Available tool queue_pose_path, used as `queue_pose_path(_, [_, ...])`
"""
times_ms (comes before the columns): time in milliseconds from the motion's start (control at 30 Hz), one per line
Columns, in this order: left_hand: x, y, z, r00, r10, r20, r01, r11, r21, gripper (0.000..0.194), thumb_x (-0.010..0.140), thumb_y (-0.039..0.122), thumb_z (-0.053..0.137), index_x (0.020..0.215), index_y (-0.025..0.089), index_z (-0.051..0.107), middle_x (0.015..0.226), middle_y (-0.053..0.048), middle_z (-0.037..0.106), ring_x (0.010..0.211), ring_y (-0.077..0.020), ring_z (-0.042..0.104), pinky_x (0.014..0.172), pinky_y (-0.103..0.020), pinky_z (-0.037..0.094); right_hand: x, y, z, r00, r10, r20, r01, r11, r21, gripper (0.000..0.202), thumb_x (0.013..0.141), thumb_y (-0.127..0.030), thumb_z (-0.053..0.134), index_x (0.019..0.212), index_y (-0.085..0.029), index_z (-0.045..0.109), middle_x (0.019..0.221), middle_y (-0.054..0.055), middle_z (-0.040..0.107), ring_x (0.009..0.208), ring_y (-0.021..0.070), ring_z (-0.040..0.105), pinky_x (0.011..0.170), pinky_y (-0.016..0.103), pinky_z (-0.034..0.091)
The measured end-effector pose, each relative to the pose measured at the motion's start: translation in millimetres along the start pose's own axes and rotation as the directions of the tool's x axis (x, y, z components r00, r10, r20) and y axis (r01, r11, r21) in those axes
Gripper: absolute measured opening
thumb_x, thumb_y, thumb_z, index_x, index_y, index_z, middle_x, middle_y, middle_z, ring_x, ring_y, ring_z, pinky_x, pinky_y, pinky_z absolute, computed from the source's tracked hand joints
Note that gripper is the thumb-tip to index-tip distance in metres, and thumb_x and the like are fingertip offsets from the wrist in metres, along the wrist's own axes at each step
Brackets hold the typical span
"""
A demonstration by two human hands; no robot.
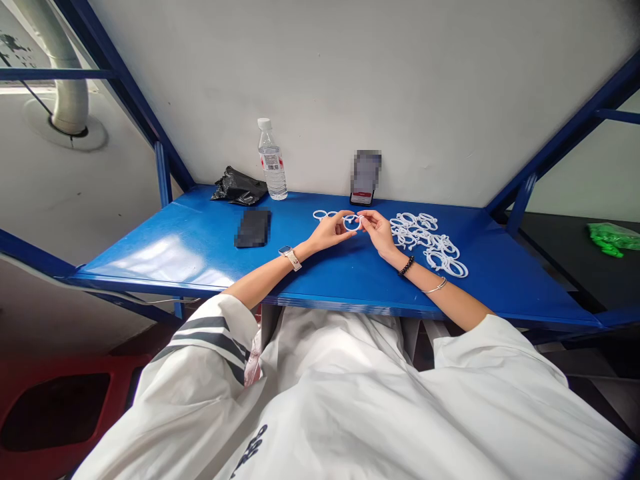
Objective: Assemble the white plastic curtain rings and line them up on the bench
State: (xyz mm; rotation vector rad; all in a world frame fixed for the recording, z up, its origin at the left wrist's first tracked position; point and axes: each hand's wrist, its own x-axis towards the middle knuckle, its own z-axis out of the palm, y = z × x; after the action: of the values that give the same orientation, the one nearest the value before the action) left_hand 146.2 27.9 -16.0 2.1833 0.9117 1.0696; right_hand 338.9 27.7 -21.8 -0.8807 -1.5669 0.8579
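Observation:
Between my two hands is a thin white plastic ring (352, 231), raised just over the blue table. My left hand (327, 233) pinches its left side, thumb below and fingers above. On the ring's right side, the fingertips of my right hand (379, 233) are closed, where a small white tab or joint seems to show. A loose pile of similar white rings (425, 233) lies to the right of my right hand. Behind my left hand, a few separate white rings (319, 219) rest on the table, partly covered by the fingers.
The blue table (310, 277) backs onto a grey wall. Along its back stand a water bottle (273, 163), a black plastic bag (240, 187) and a propped phone (365, 177). A dark flat item (253, 229) lies at left. Blue frame bars (130, 100) rise at both sides.

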Motion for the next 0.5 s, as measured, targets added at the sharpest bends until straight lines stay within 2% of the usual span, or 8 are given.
queue_pose_path(267, [-0.4,-1.8,2.0,1.0,0.03,-0.009,-0.03,0.999,-0.033,0.061,0.086,0.056,0.067,0.129,0.015,0.055,0.068,0.0,0.066,0.055,-0.0138,0.061,0.055,-0.024,0.046,0.9,3.1,-1.3,0.998,0.069,-0.01,-0.069,0.997,0.02,0.055,0.08,-0.072,0.067,0.107,-0.024,0.067,0.099,0.007,0.075,0.086,0.0218,0.069,0.074,0.035,0.056])
queue_pose_path(500, [0.4,-2.3,1.5,0.996,-0.013,-0.092,0.016,1.0,0.025,0.054,0.083,0.057,0.07,0.118,0.017,0.058,0.061,0.004,0.062,0.052,-0.0123,0.057,0.053,-0.022,0.04,0.7,6.7,-2.2,0.982,0.171,0.081,-0.178,0.98,0.092,0.057,0.082,-0.064,0.068,0.124,-0.027,0.062,0.097,0.004,0.075,0.084,0.02,0.07,0.075,0.035,0.057])
